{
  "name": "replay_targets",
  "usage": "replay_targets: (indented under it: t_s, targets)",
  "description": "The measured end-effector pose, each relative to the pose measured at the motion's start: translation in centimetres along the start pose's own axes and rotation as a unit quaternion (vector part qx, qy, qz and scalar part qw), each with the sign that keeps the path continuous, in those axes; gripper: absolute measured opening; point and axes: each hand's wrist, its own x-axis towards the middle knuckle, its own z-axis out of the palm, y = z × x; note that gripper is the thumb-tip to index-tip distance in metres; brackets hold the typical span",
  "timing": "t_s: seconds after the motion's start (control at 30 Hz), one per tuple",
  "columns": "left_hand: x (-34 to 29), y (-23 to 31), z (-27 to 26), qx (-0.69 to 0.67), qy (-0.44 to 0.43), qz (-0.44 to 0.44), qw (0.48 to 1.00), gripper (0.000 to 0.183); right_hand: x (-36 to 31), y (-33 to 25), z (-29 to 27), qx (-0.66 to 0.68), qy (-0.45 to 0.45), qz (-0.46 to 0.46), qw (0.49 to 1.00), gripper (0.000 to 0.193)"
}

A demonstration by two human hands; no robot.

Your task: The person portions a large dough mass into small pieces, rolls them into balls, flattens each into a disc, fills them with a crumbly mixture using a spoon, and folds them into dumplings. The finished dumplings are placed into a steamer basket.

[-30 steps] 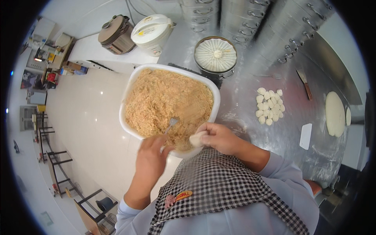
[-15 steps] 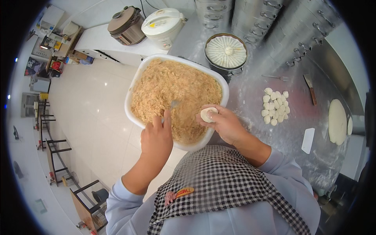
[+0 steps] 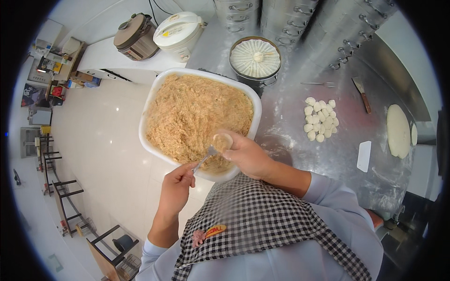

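Observation:
My left hand [image 3: 178, 185] is closed round the handle of a metal fork [image 3: 201, 162]. The fork's head, blurred, reaches up to my right hand [image 3: 243, 155]. That hand cups a round dough wrapper [image 3: 228, 139] with a lump of filling [image 3: 220, 142] on it. Both hands are over the near part of a big white tub [image 3: 258, 105], heaped with light brown minced filling [image 3: 192, 112]. One small shaped piece of dough [image 3: 258, 56] sits in the middle of a round steamer [image 3: 243, 49] lined with a white woven mat, beyond the tub.
On the floured metal table [image 3: 300, 173] lie several dough pieces [image 3: 320, 120], another fork [image 3: 323, 84], a wood-handled knife [image 3: 362, 96], a white scraper [image 3: 363, 156] and a long dough slab [image 3: 398, 131]. Steamer stacks [image 3: 286, 18] and two cookers [image 3: 178, 35] stand at the back.
My left hand has brought the fork out of the filling, toward my right hand. Filling now lies on the wrapper, which is tilted more. The whole view has shifted slightly.

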Motion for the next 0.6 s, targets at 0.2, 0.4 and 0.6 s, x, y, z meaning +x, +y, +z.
replay_targets:
  t_s: [0.2,0.4,0.6]
  targets:
    - [-0.2,1.9,-0.3,0.052,-0.015,0.0,0.999,0.028,-0.2,-0.5,0.1,0.021,0.034,-0.03,0.999,0.047]
    - [-0.4,2.7,-1.2,0.028,-0.034,-0.02,0.999,0.028,-0.7,-1.2,0.4,0.17,-0.005,0.015,0.985,0.048]
    - [0.3,1.8,-1.3,0.01,-0.037,-0.016,0.999,0.027,-0.3,-1.7,0.2,0.075,0.015,-0.045,0.996,0.049]
